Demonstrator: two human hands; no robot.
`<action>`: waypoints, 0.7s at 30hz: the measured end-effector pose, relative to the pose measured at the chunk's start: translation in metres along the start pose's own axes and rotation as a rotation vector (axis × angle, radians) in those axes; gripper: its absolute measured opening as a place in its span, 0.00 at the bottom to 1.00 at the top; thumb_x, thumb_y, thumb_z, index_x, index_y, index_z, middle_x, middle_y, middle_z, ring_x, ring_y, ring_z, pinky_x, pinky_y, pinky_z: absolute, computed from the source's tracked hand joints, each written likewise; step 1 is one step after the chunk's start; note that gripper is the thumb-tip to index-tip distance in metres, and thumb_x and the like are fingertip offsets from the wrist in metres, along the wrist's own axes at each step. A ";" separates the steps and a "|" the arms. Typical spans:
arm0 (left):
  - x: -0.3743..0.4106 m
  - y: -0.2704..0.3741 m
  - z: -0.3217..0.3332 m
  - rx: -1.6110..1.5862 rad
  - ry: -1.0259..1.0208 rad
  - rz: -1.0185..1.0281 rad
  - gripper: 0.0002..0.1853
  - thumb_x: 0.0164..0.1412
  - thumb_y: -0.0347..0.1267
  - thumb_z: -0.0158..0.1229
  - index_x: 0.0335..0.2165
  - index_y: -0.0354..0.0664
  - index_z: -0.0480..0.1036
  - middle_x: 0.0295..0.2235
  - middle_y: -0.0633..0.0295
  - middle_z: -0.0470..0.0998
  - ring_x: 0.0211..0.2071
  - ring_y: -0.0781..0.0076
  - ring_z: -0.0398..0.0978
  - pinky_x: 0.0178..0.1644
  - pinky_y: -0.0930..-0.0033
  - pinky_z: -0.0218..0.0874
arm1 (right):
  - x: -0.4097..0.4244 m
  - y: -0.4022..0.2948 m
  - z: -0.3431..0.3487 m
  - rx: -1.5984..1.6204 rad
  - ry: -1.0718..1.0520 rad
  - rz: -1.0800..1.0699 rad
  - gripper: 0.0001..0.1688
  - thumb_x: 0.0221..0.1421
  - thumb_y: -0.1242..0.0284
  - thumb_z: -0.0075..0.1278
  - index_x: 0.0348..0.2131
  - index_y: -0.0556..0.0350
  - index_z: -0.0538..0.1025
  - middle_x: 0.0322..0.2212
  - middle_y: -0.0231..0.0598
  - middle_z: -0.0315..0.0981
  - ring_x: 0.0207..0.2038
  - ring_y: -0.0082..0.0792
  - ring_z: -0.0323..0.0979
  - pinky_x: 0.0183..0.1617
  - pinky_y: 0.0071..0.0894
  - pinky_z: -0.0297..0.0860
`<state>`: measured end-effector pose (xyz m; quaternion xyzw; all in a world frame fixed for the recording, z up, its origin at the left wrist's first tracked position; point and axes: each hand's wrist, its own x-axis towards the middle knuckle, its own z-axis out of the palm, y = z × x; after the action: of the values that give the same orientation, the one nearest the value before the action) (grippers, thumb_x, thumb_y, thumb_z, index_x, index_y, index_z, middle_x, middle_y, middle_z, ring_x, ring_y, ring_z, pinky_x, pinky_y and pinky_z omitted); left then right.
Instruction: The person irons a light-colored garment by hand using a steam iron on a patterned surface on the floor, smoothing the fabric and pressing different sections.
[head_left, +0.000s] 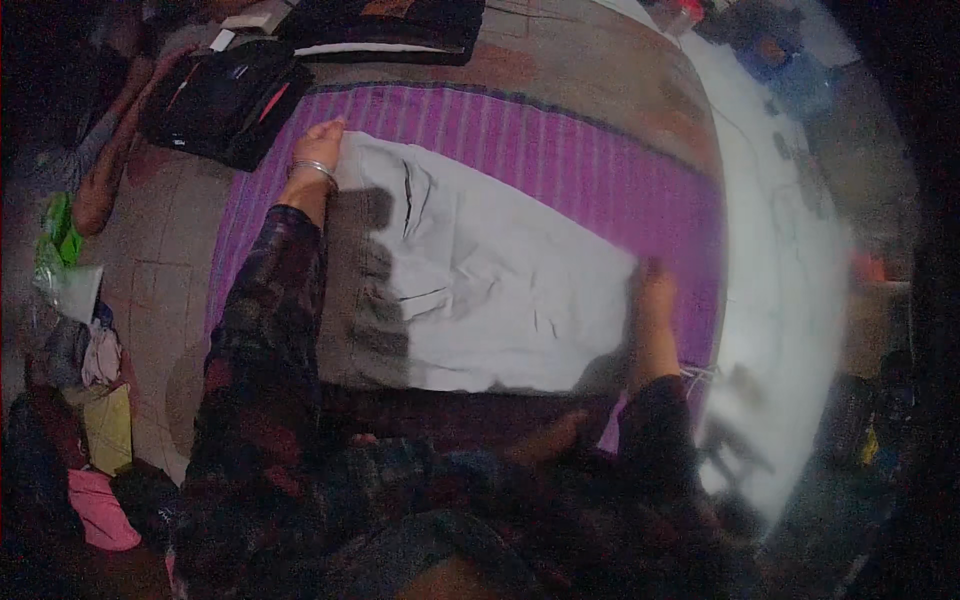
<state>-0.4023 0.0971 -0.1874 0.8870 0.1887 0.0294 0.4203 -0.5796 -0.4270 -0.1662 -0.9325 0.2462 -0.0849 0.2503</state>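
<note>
A white cloth or garment (495, 277) is spread, lightly creased, over a purple striped mat (525, 142) in front of me. My left hand (322, 146), with a bangle at the wrist, grips its upper left corner. At its right edge is my right hand (654, 307); blur hides whether the fingers hold the fabric. Shadow darkens the cloth's left side. Both my arms are in dark patterned sleeves, and the near edge of the cloth lies close to my body.
Dark folded items (225, 105) lie beyond the mat at the upper left, beside another person's arm (112, 165). A larger dark item (390, 26) is at the top. A long white surface (780, 285) runs down the right. Pink fabric (101, 510) and a yellow item (109, 427) lie at the lower left.
</note>
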 end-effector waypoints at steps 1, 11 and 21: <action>0.000 0.002 0.002 -0.068 0.015 -0.036 0.24 0.50 0.48 0.54 0.39 0.42 0.73 0.40 0.55 0.74 0.43 0.62 0.71 0.47 0.65 0.60 | 0.001 0.001 0.001 0.074 0.015 0.042 0.19 0.53 0.60 0.44 0.33 0.58 0.73 0.30 0.55 0.73 0.36 0.56 0.70 0.38 0.48 0.66; 0.002 0.000 0.018 -0.154 0.000 0.219 0.24 0.49 0.39 0.55 0.46 0.43 0.68 0.41 0.52 0.73 0.44 0.59 0.71 0.48 0.66 0.61 | 0.028 0.003 -0.006 -0.258 -0.021 -0.024 0.24 0.53 0.54 0.42 0.32 0.58 0.73 0.30 0.55 0.72 0.36 0.58 0.70 0.39 0.52 0.65; -0.075 0.126 0.005 0.910 -0.294 0.509 0.23 0.56 0.45 0.46 0.46 0.44 0.67 0.48 0.55 0.67 0.50 0.57 0.65 0.53 0.55 0.56 | 0.004 -0.016 -0.035 -0.239 -0.022 0.173 0.31 0.50 0.47 0.43 0.36 0.58 0.74 0.34 0.55 0.73 0.39 0.55 0.70 0.42 0.47 0.65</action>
<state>-0.4315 -0.0057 -0.0875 0.9919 -0.0991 -0.0788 -0.0046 -0.5793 -0.4318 -0.1280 -0.9319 0.3310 -0.0229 0.1464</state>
